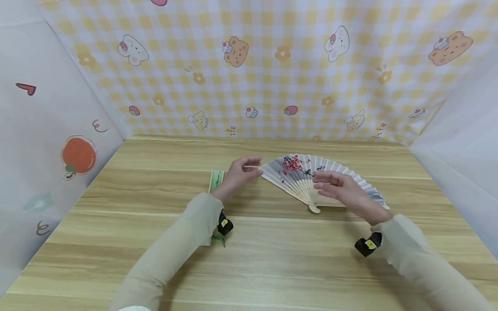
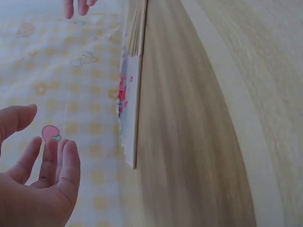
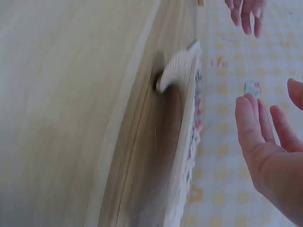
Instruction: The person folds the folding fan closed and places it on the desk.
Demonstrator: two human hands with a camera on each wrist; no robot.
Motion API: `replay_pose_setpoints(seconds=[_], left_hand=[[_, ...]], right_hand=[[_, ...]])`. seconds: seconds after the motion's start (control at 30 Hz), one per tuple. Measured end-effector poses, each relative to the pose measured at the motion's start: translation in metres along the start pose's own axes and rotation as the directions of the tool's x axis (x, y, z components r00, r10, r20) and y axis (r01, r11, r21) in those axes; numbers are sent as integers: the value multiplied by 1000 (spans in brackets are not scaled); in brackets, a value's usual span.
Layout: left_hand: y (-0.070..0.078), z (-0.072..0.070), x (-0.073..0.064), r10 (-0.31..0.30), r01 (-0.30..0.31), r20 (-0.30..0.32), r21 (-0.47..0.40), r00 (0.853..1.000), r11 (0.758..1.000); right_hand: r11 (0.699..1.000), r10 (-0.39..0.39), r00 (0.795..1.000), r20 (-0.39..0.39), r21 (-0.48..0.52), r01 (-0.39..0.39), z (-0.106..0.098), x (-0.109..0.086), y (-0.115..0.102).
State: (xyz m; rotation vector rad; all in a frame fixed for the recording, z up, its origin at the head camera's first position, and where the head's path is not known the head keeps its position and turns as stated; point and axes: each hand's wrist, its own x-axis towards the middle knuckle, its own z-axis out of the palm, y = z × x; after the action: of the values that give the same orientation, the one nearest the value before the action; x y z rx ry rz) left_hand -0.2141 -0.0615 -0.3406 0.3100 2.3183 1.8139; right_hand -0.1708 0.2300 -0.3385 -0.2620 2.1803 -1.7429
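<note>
An unfolded hand fan lies on the wooden table, its pale leaf printed with red blossoms and its light ribs meeting at a pivot toward the near side. Close to the fan's left tip is my left hand, fingers loosely bent with nothing between them. My right hand hovers over the fan's right half and covers part of it in the head view; its fingers are relaxed and hold nothing. Both wrist views show the fan apart from the fingers. Partly hidden under my left forearm lies a narrow green box.
A green cord shows beside the left sleeve, near the box's lower end. Behind the table hangs a yellow checked curtain with cartoon prints. White cloth walls in the left side, and more stands at the right.
</note>
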Motion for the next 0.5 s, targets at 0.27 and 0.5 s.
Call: replay_pose_setpoints(seconds=[0.27,0.5], left_hand=[[-6,12,13,-32,31,-16,-40,999,999],[-12,13,25,-112,111,-44,-17,993,994]], right_hand=[[997,6,999,-54,-78,-11,-34,-10,9],[993,34,993,-110,-109,-46,-58,-18,16]])
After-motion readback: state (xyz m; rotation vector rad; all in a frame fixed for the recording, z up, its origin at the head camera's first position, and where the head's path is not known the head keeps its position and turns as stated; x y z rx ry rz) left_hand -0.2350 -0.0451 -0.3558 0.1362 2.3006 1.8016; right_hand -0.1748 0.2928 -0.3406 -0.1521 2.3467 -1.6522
